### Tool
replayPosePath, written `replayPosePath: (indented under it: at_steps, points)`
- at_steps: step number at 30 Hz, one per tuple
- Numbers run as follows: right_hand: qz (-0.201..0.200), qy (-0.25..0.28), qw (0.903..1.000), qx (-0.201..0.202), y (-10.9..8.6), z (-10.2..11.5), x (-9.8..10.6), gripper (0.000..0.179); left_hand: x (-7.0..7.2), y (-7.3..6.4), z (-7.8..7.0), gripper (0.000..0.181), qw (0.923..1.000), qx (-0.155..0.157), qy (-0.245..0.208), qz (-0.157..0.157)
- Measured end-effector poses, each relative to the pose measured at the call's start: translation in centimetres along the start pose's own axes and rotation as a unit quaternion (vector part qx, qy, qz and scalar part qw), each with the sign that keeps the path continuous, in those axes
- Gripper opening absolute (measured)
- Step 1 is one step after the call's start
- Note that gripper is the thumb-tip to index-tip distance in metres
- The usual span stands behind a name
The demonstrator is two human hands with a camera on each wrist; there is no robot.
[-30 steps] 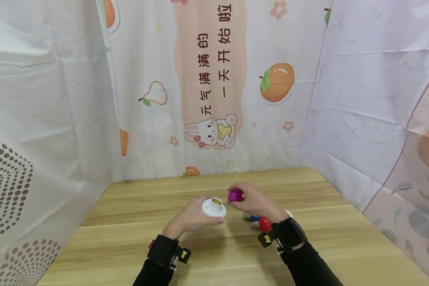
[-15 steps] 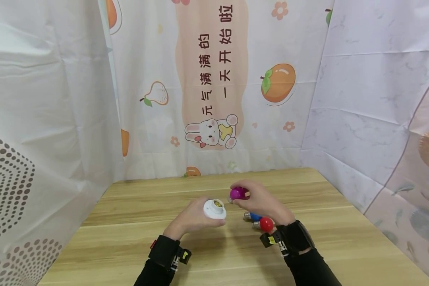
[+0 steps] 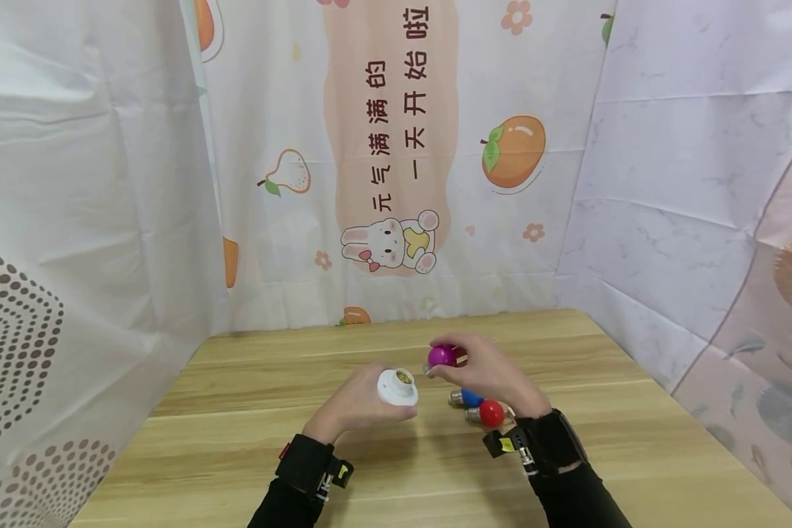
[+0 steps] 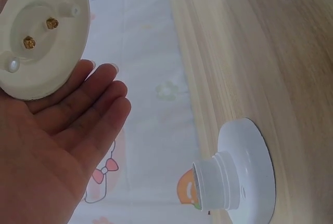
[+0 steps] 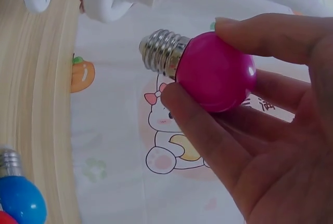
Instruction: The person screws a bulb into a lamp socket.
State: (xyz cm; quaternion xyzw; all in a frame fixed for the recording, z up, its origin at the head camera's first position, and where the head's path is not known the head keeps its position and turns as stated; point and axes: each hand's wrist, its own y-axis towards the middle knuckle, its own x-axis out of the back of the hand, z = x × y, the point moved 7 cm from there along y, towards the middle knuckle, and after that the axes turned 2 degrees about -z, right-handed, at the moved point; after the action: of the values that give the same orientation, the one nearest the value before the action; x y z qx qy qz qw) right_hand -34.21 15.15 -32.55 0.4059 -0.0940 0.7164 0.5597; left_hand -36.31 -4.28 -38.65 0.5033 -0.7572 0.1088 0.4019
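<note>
My left hand (image 3: 353,405) grips a white lamp socket (image 3: 396,394) by its round base, its threaded mouth tilted up toward the right. In the left wrist view the socket's underside (image 4: 44,31) shows two brass screws. My right hand (image 3: 488,372) pinches a purple light bulb (image 3: 441,356) between thumb and fingers. The bulb's metal screw end (image 5: 162,52) points toward the held socket, with a small gap between them. Below the right hand, a blue bulb (image 3: 472,398) and a red bulb (image 3: 491,414) lie on the wooden table (image 3: 237,440).
A second white lamp socket (image 4: 234,177) stands on the table, hidden behind my left hand in the head view. White printed curtains (image 3: 270,110) hang along the table's back and sides.
My right hand has drawn slightly right with the purple bulb, turning it so its screw end shows. The red bulb has come more into view. My left hand has barely moved.
</note>
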Motion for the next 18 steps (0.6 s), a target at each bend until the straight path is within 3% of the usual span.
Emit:
replayPosePath:
  at_steps: [12,18]
  points:
    - [0.01,0.04,0.9991,0.011,-0.3,1.1,0.1,0.044,-0.1,-0.2,-0.2,0.07,0.9999,0.008,0.007,0.003]
    - [0.014,0.03,0.9989,0.034,-0.3,1.8,0.2,0.045,-0.1,-0.2,-0.3,0.069,1.0,0.006,0.007,0.003]
